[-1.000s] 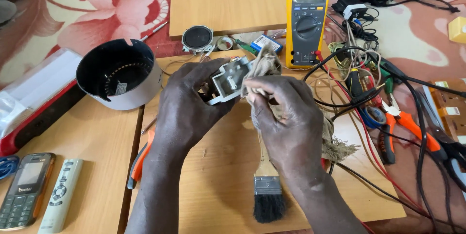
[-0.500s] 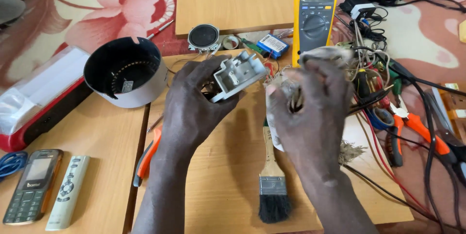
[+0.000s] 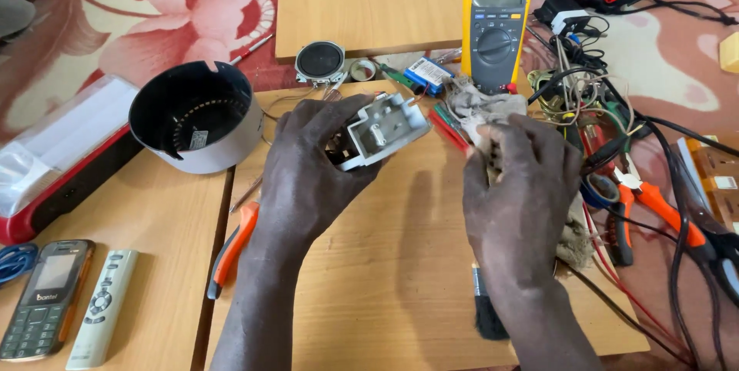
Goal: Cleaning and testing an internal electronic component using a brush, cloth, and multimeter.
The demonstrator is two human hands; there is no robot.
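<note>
Hands grip things: left hand point(image 3: 308, 167) a grey part point(image 3: 381, 128), right hand point(image 3: 523, 186) a rag point(image 3: 481, 109), above the cluttered wooden counter point(image 3: 385, 263) beside a multimeter point(image 3: 495, 25).

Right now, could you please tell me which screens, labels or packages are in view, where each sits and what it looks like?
Yellow and grey handheld multimeter: top centre, upright rectangle, grey screen, round dial.
Dark mobile phone with orange edge: bottom left, small pale screen above keys.
Small blue rectangular battery pack: left of the multimeter, white label.
Black round plastic housing: left of the left hand, small white label inside.
</note>
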